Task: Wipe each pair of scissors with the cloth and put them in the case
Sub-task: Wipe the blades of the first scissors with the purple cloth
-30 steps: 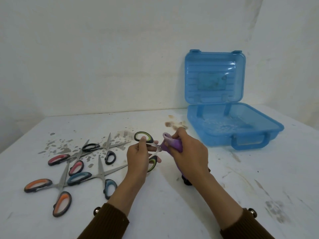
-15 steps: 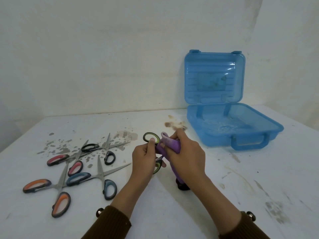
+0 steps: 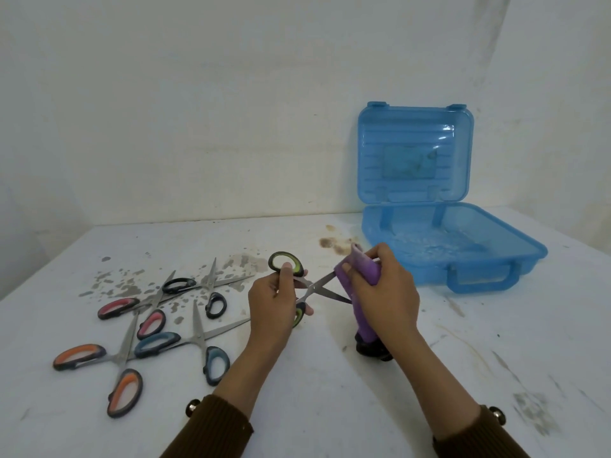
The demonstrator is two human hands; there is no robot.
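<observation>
My left hand (image 3: 272,304) grips the green-handled scissors (image 3: 288,264) by their handles, blades spread apart and pointing right. My right hand (image 3: 386,294) holds the purple cloth (image 3: 358,285) folded over the tip of one blade. The blue plastic case (image 3: 496,259) stands open at the back right, its lid upright and its tray holding no scissors. Several other scissors lie on the table to the left: an orange-handled pair (image 3: 99,368), a pink-handled pair (image 3: 132,312), a blue-handled pair (image 3: 185,345) and a black-handled pair (image 3: 198,289).
The white table (image 3: 330,408) has grey and brown stains near the scissors and by the case. A white wall closes the back. A small dark object (image 3: 372,350) sits on the table under my right wrist.
The cloth in my right hand has slid rightward along the blade towards its tip, exposing the blades. The scissors now show spread apart. My left hand stays on the handles.
</observation>
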